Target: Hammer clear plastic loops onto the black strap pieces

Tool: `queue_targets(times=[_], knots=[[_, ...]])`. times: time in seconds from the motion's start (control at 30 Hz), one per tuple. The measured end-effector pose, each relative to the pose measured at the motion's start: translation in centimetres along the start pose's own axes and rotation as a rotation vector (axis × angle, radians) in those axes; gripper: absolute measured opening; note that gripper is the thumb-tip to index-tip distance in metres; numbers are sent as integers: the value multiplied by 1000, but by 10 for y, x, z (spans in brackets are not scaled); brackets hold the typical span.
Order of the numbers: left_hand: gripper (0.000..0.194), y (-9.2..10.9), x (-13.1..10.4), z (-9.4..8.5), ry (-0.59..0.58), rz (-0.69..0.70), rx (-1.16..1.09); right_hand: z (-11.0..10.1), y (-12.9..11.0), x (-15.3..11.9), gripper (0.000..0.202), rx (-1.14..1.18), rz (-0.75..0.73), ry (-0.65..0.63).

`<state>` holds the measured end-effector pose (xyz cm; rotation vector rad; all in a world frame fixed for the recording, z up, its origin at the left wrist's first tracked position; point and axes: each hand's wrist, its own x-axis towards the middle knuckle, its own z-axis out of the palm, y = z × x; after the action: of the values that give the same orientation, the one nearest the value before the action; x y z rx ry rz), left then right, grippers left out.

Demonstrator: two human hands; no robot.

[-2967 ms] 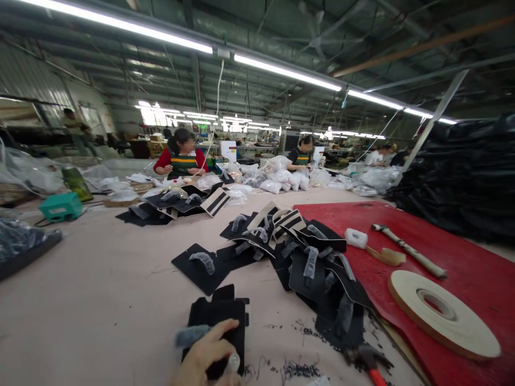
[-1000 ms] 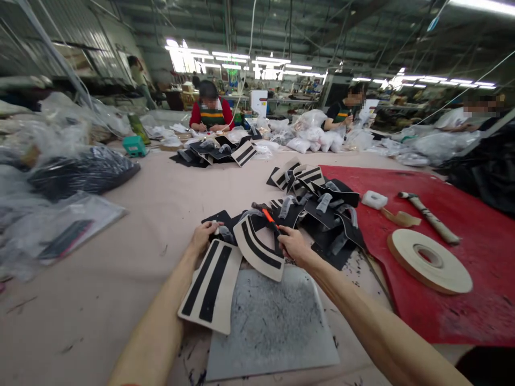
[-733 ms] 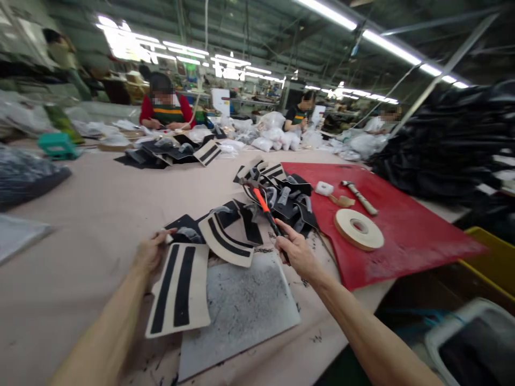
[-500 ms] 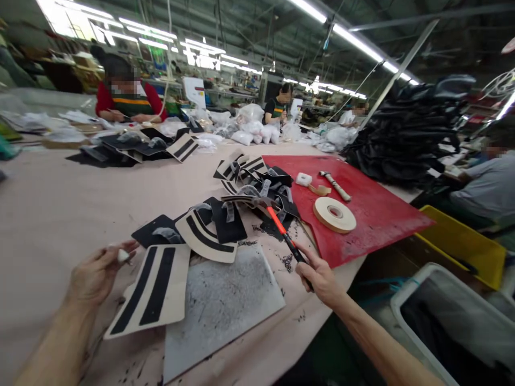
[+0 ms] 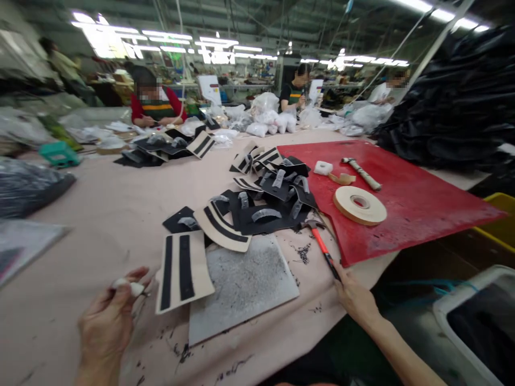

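My right hand [image 5: 356, 296] grips the black end of an orange-handled hammer [image 5: 322, 247], whose head rests on the table beside the red mat [image 5: 422, 198]. My left hand [image 5: 107, 321], with a taped fingertip, hovers at the lower left, fingers curled and holding nothing I can see. Just right of it lies a beige piece with two black stripes [image 5: 183, 271]. A grey slab [image 5: 241, 287] sits between my hands. Beyond it is a heap of black and striped pieces [image 5: 265, 198].
A beige tape roll [image 5: 359, 205], a white block [image 5: 323, 168] and a second hammer [image 5: 362, 172] lie on the red mat. Other people work at the far end [image 5: 155, 104]. Black material is piled at right [image 5: 454, 102]; a yellow bin [image 5: 501, 222] and a white bin [image 5: 470, 321] stand below.
My right hand has pulled the hammer back toward the table's near edge and lowered its head to the table. My left hand has drawn away from the striped piece.
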<state>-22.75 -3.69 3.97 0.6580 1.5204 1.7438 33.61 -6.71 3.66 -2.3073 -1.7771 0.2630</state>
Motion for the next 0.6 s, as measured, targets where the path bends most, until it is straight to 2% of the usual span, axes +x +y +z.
queue_targets(times=[0.07,0.13,0.17,0.23,0.3,0.37,0.4,0.43,0.5,0.53,0.6], knots=[[35,10,-13,9,88,-37,-4,3,-20,13,48,-117,-104,137],[39,13,-22,15,125,-106,26,3,-59,22,42,32,-241,228],[42,13,-26,18,118,-139,37,2,-84,22,40,182,-310,216],[49,12,-35,23,72,-190,28,0,-143,12,36,488,-448,57],[54,11,-44,30,34,-222,-13,1,-204,-6,45,634,-631,-181],[57,11,-49,37,17,-237,-78,8,-258,-23,69,560,-818,-253],[56,12,-50,41,14,-236,-112,13,-281,-29,69,475,-883,-252],[55,13,-51,44,11,-228,-146,19,-299,-32,61,381,-929,-245],[51,16,-55,48,-6,-209,-196,29,-319,-36,34,221,-967,-257],[50,18,-59,50,-24,-203,-210,34,-323,-37,24,170,-965,-276],[51,24,-71,52,-87,-214,-216,44,-324,-38,23,183,-935,-290]])
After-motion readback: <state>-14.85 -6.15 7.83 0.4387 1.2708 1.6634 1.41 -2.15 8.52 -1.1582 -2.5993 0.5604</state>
